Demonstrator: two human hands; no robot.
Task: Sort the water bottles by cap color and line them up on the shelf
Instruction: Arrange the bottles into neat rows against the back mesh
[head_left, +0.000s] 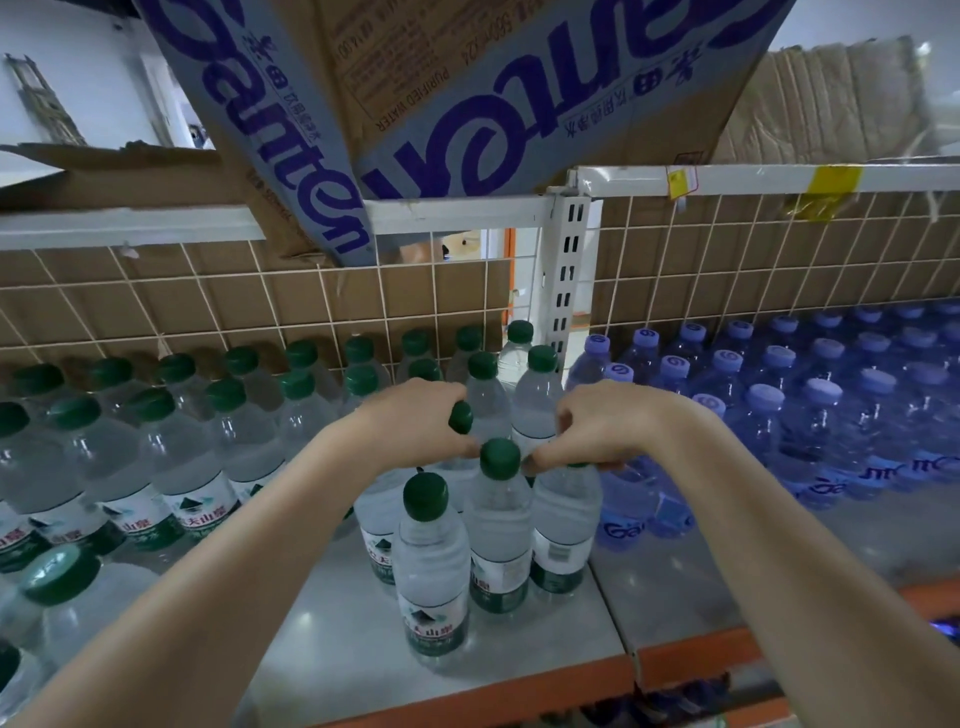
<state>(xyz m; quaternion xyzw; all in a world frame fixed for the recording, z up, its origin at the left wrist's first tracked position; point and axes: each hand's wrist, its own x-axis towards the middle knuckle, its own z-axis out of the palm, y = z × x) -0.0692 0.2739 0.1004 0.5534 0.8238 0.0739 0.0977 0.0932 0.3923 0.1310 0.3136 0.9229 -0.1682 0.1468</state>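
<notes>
Overhead, a big cardboard carton (452, 98) hangs over the shelf, upside down from here. Print reads "Ganten" in large purple letters, plus "PURIFIED WATER" on the brown panel; the rest is too blurred to read.

Shelf (332, 623) is a pale deck with an orange front rail, and a slotted white upright (569, 270) splits it in two bays. Right bay holds blue-capped bottles (779, 395), tinted blue, packed in rows, with a partial "Ganten" logo low on the bodies. Left bay holds green-capped bottles (171, 415), clear, with white-and-green labels carrying a mountain mark and Chinese characters; I can't read the brand with confidence. So the sort looks mostly done, my guess.

A loose cluster of green-capped ones stands near the divider at the front, not yet in line; the nearest bottle (434, 566) stands alone ahead of the others.

Left hand (415, 421) curls round the neck of one bottle, its green cap (461, 417) poking out past the fingers. Right hand (602, 431) pinches at the top of another, just beside a free cap (500, 458); the exact grip is hidden by the knuckles.

Handling call: full bottles, so moderately heavy. Thin walls will flex if squeezed, and the plastic looks slick. Neck or cap is the stiff point, so grab there. They look tall and narrow, likely tippy when nudged.
</notes>
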